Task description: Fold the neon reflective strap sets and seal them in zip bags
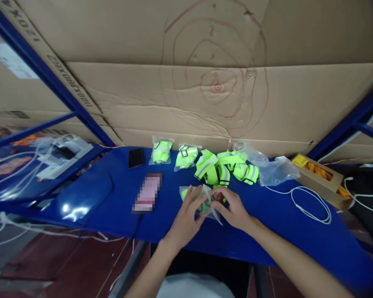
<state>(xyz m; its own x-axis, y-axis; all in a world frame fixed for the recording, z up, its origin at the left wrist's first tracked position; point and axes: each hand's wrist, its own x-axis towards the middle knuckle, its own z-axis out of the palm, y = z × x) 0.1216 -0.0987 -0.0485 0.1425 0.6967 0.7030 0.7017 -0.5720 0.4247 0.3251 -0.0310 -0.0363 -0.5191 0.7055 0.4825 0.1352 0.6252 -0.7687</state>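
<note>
A clear plastic bag (215, 216) with a folded neon green strap (184, 193) inside lies at the front of the blue table. My left hand (186, 217) grips the bag from the left, its fingers over the plastic. At the bag's right-hand edge, my right hand (234, 209) has its curled fingers closed on the plastic. Just behind both hands is a loose heap of neon green reflective straps (213, 169), with more folded reflective straps (244, 171) to its right. Two packed bags of straps, one on the left (161, 152) and one nearer the heap (186, 156), lie farther back.
A phone with a blurred screen (147, 193) and a black flat object (136, 157) lie left on the blue table (267, 219). Empty plastic bags (276, 170), a coiled white cable (312, 207) and a cardboard box with orange items (318, 178) occupy the right. A cardboard wall (127, 95) rises behind.
</note>
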